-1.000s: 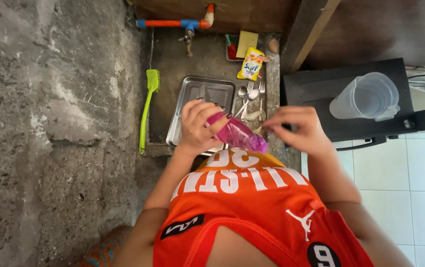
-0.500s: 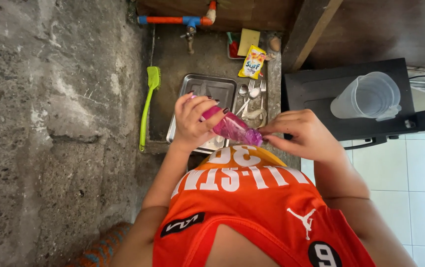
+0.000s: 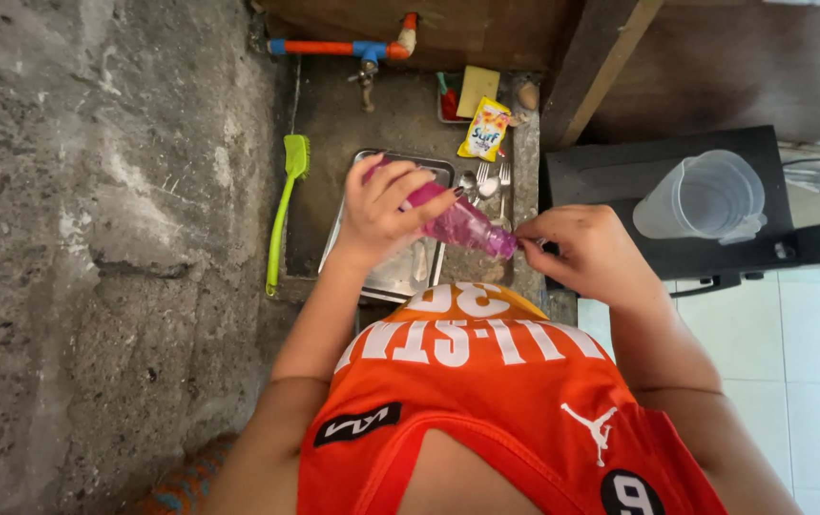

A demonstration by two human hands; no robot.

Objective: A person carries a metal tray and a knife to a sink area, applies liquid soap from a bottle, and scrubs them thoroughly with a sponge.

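Since a second ago you've tipped the pink bottle (image 3: 456,221) flatter over the metal tray (image 3: 352,227). Your left hand (image 3: 383,212) grips its base, right hand (image 3: 593,256) pinches the neck end. Long axis runs upper-left to lower-right, neck pointing right. Yellow sachet (image 3: 484,130) lies beyond the tray, by a yellow sponge (image 3: 477,90).

Rough home washing-up corner: bare concrete wall (image 3: 95,238) at left, tap (image 3: 365,72) on orange and blue pipe (image 3: 333,47) at top, metal tray (image 3: 400,272) with spoons (image 3: 481,183) at centre, detergent sachet (image 3: 484,130) and sponge (image 3: 478,91) nearby.
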